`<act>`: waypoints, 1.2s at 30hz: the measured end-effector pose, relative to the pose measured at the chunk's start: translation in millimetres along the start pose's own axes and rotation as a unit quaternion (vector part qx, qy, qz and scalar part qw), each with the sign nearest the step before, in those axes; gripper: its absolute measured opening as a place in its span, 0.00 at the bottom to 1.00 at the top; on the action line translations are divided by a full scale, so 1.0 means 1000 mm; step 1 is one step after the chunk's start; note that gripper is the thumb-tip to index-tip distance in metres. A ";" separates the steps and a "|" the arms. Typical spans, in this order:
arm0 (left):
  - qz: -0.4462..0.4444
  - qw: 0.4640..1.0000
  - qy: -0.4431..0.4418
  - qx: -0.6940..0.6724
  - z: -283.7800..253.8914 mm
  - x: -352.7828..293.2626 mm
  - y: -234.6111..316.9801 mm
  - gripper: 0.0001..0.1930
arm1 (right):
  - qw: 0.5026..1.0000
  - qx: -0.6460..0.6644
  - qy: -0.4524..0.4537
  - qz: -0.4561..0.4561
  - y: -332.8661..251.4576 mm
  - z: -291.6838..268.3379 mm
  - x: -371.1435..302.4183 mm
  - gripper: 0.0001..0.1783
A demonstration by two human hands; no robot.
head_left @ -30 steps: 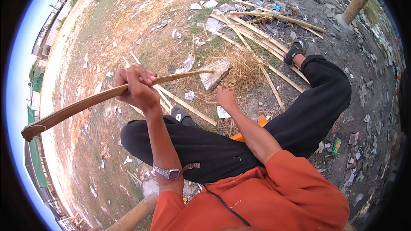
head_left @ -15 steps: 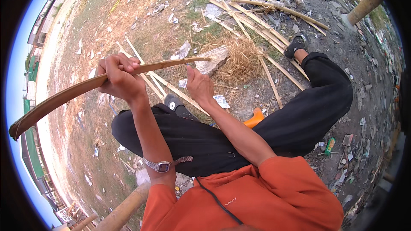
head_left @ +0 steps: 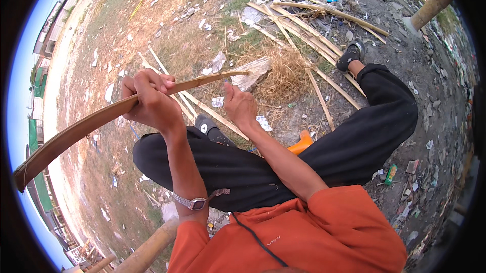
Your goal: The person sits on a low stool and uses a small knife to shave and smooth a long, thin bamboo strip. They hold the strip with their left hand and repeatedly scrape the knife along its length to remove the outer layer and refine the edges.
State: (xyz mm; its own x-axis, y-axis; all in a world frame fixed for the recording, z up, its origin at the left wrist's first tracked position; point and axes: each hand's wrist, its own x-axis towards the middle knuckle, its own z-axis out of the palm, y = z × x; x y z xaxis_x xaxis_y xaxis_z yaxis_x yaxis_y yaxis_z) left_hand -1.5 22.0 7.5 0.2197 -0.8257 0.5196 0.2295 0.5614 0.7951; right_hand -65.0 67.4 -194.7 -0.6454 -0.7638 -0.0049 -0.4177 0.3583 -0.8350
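Observation:
A long, curved bamboo strip (head_left: pixel 88 125) slants from the far left edge up to the middle of the view. My left hand (head_left: pixel 153 96) is wrapped round it at about its middle. The strip's thin far end lies over a pale chopped block (head_left: pixel 257 70), wood or stone, I cannot tell which. Just below that end is my right hand (head_left: pixel 241 106), closed, its thumb pointing up toward the strip. What its fingers hold, if anything, is hidden. Heaped against the block is a pile of straw-coloured shavings (head_left: pixel 287 76).
Several split bamboo strips (head_left: pixel 311 40) lie on the ground beyond my right foot, others (head_left: pixel 210 108) by my left foot. An orange curved object (head_left: pixel 302 143) rests between my legs. Bamboo poles stand at upper right (head_left: pixel 431 8) and lower left (head_left: pixel 149 246). Litter covers the ground.
My left hand has shifted a little right and down, and the strip's thick left end has dropped. My right hand has moved slightly right and down.

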 end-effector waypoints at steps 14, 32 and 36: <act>0.003 0.998 0.045 0.035 0.010 -0.005 0.005 0.20 | 0.989 0.126 -0.063 0.050 0.000 -0.028 0.014 0.32; 0.006 0.998 0.038 0.039 0.002 0.013 -0.004 0.15 | 0.992 -0.008 -0.096 0.081 -0.003 -0.011 0.006 0.35; -0.015 0.999 0.036 0.023 0.003 0.000 0.004 0.15 | 0.996 -0.024 -0.069 0.045 0.002 -0.007 0.007 0.34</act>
State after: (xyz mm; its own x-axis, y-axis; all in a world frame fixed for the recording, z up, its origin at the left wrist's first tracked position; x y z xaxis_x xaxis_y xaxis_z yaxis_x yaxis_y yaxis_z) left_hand -3.6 24.2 12.1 0.2825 -0.8344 0.4733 0.1925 0.5327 0.8241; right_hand -74.9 66.4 -192.8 -0.5887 -0.7929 -0.1573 -0.3942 0.4515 -0.8005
